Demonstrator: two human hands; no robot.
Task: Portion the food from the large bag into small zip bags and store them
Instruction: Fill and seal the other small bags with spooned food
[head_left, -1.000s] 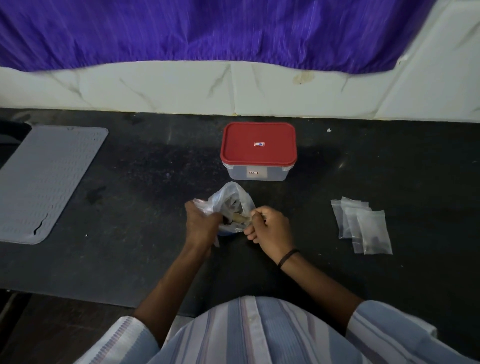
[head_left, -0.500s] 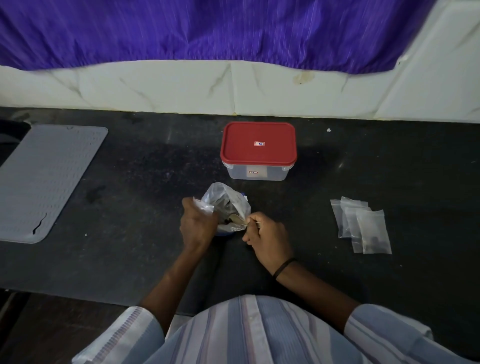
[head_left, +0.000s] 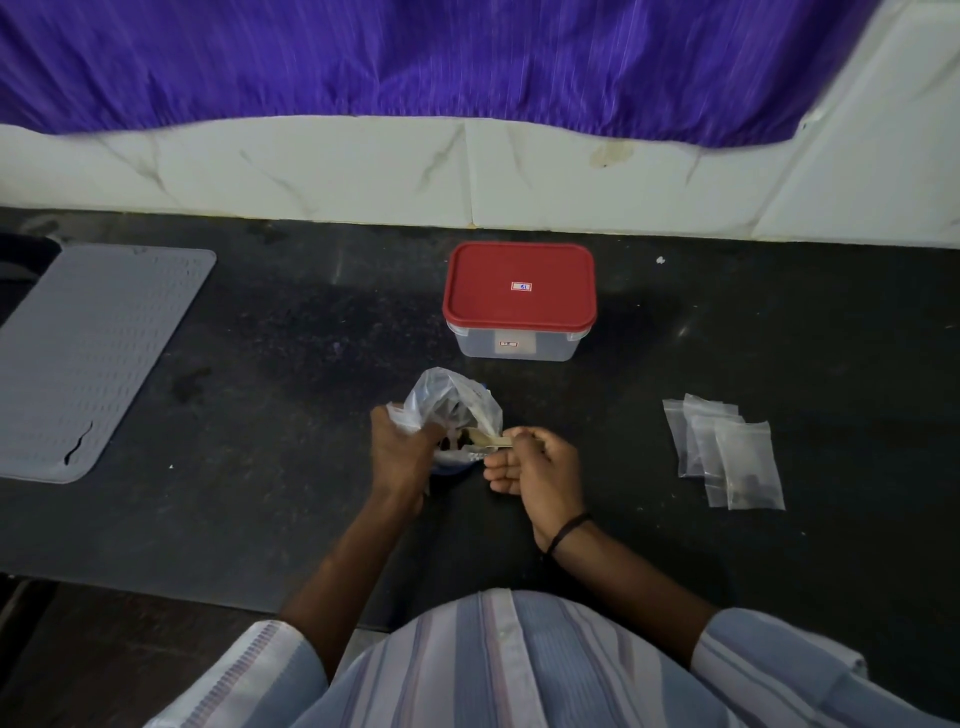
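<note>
A large clear plastic bag (head_left: 449, 402) with dark food inside stands open on the black counter (head_left: 285, 493) in front of me. My left hand (head_left: 400, 452) grips its left side and holds the mouth open. My right hand (head_left: 540, 470) pinches a small flat wooden scoop (head_left: 485, 440) whose tip reaches into the bag's mouth. Several small clear zip bags (head_left: 724, 449) lie in an overlapping pile to the right. A clear box with a shut red lid (head_left: 519, 293) stands behind the large bag.
A grey ribbed mat (head_left: 88, 353) lies at the counter's left. A white tiled wall (head_left: 363, 171) and a purple curtain (head_left: 415, 57) close off the back. The counter's front edge runs close to my striped shirt.
My right hand has drawn slightly back to the right, and the scoop now shows more at the bag's mouth. The left hand has kept its hold on the bag.
</note>
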